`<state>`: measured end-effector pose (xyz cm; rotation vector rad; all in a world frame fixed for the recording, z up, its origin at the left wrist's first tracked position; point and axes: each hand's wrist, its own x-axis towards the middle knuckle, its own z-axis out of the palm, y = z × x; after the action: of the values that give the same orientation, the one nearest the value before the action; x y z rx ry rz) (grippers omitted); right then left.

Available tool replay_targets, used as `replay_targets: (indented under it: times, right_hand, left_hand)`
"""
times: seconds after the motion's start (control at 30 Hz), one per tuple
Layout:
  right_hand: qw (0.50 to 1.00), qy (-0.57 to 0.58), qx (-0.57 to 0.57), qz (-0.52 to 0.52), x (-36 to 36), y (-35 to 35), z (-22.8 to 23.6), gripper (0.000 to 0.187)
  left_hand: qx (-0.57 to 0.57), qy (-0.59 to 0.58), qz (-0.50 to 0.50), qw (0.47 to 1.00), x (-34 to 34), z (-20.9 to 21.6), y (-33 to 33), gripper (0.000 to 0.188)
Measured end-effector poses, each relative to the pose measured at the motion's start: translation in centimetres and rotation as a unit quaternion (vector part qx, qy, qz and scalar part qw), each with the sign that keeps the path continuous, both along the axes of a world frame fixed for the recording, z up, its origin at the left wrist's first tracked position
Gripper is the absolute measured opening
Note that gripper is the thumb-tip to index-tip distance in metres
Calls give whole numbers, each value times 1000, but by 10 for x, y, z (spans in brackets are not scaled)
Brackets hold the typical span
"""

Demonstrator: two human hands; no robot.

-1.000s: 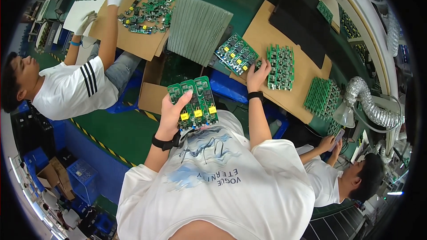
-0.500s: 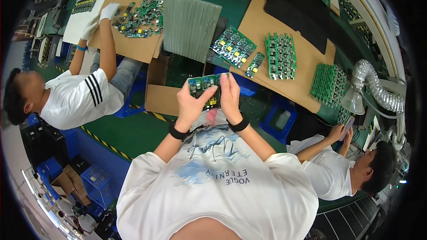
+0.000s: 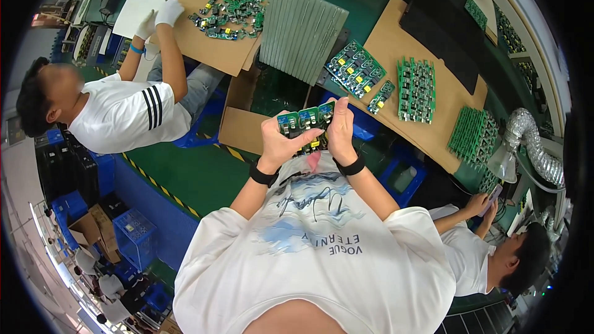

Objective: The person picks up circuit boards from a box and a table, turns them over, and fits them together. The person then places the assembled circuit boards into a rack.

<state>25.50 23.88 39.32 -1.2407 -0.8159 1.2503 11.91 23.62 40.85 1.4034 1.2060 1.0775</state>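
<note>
Between my two hands, in front of my chest, is a green circuit board panel (image 3: 305, 117) with several joined sections and yellow and dark parts. My left hand (image 3: 278, 146) grips its left side, the thumb stretched across the face. On its right edge my right hand (image 3: 340, 131) closes with the fingers pointing up; some fingers are hidden behind the board. Beyond the hands, on the bench, lie a stack of similar board panels (image 3: 357, 71) and a single narrow circuit board (image 3: 381, 97).
A grey ribbed panel (image 3: 303, 34) stands beyond an open cardboard box (image 3: 242, 130). Upright rows of boards (image 3: 416, 91) and another board stack (image 3: 471, 135) are on the right. A gloved co-worker (image 3: 133, 108) sits left by loose boards (image 3: 250, 3); another person (image 3: 473, 250) holds a phone at right.
The whole view has shifted, so the bench and people sit farther right in the picture. Both my hands still hold the board panel, which now looks slightly more slanted.
</note>
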Motion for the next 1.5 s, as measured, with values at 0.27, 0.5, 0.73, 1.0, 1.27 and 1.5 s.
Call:
replay_targets:
  times: [0.27,0.5,0.73,1.0,1.27,1.5]
  right_hand:
    - [999,52,10,13,8,3,5,60]
    - [927,365,-62,64,22,-10,-21,59]
    - [935,-299,-63,-179,113,15,-114,62]
    - [842,-466,-51,-266,115,52,-120,66]
    - [782,-544,57,-299,106,31,-97,41]
    - [987,-125,-23,-99,21,13,-21,34]
  left_hand:
    - [89,45,-11,995,4,6,0,28]
    - [-19,-62,-96,993,14,8,-1,27]
    - [-175,-114,-14,978,7,-14,-1,24]
    - [-186,-79,13,979,18,-20,5,30]
    - [-214,-140,78,963,26,-33,10,28]
    - [-35,51,52,997,60,-21,22,31]
